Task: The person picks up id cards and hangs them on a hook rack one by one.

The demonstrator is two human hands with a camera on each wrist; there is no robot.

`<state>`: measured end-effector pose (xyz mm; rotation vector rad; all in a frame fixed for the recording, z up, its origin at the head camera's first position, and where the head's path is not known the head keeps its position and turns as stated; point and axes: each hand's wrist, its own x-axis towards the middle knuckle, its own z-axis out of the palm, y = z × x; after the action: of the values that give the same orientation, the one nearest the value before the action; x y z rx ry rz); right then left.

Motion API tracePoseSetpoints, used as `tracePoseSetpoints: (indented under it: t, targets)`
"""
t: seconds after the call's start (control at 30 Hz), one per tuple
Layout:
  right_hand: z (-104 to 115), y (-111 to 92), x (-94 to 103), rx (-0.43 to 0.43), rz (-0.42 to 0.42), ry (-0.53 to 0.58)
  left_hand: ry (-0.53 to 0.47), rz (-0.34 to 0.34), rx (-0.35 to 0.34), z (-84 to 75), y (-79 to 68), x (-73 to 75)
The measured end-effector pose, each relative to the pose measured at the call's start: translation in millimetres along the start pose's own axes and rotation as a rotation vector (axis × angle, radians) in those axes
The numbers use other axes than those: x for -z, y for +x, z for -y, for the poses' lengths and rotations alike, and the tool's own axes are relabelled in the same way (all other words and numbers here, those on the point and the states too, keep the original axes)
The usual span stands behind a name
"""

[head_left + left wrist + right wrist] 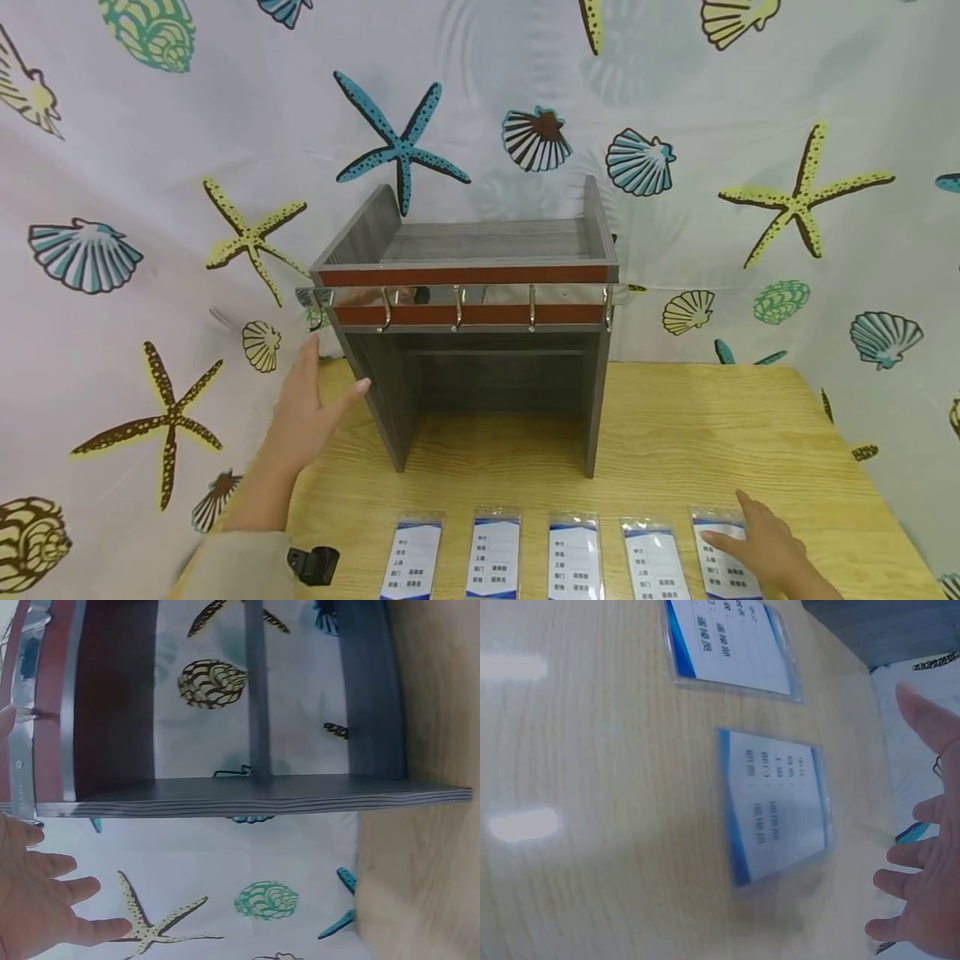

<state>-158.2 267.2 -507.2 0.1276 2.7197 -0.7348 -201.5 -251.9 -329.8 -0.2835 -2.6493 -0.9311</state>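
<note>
A grey wooden stand (pixel 384 408) has a red-brown front band (pixel 465 315) with a shiny metal hook rail (pixel 495 294) across it. My left hand (pixel 302 421) is raised beside the rail's left end, thumb and fingers spread, gripping nothing. In the left wrist view, the spread fingers of that hand (pixel 45 892) lie near the rail (pixel 22 761). Several clear-sleeved name badges (pixel 492 554) lie in a row before the stand. Over the rightmost badge (pixel 722 577) hovers my right hand (pixel 772 550), its fingers extended; the right wrist view shows a gap between hand and badge (pixel 780 810).
The stand rests on a light wood table (pixel 697 425). Behind and at both sides hangs a white curtain (pixel 480 50) printed with starfish and shells. A small black strap-like piece (pixel 315 565) is at my left wrist.
</note>
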Motion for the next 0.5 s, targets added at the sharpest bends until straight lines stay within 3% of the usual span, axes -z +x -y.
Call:
tracePoseSetpoints:
  t: [0.3, 0.5]
  targets:
    - [-15.6, 7.6, -19.9, -0.058, 0.02, 0.153, -0.113, -0.029, 0.025, -9.4, 18.8, 20.3]
    - [-14.9, 10.9, -25.3, -0.118, -0.019, 0.13, -0.174, -0.027, 0.017, -12.4, 29.3, 29.5]
